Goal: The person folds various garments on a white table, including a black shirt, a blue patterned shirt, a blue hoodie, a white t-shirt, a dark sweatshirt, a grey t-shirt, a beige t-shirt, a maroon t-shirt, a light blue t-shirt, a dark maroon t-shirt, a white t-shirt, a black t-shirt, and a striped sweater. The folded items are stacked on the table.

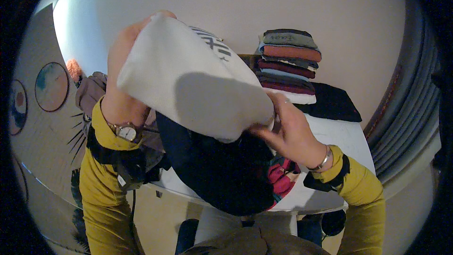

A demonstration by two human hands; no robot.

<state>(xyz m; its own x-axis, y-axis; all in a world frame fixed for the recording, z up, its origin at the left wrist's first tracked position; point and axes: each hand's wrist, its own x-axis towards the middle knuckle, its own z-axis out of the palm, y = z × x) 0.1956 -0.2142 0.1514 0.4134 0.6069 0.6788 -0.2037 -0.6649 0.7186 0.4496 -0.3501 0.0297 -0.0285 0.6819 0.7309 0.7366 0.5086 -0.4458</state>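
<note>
A white folded garment [159, 63] with dark printed lettering is held up between both hands, tilted above the table. My left hand [127, 49], with a watch at its wrist, grips it from behind along the upper left; most of its fingers are hidden by the cloth. My right hand [292, 131], wearing a ring and a bracelet, pinches its lower right end between thumb and fingers. Below the white cloth lies a black garment [219, 177] that hangs over the table's front edge. A red patterned cloth [283, 177] shows beside it, near my right wrist.
A stack of folded clothes [290, 65] stands at the back of the white table [339, 138], against the wall. A folded black garment [334, 102] lies right of it. Crumpled brownish cloth [92, 92] is at the left. A grey curtain [407, 113] hangs at the far right.
</note>
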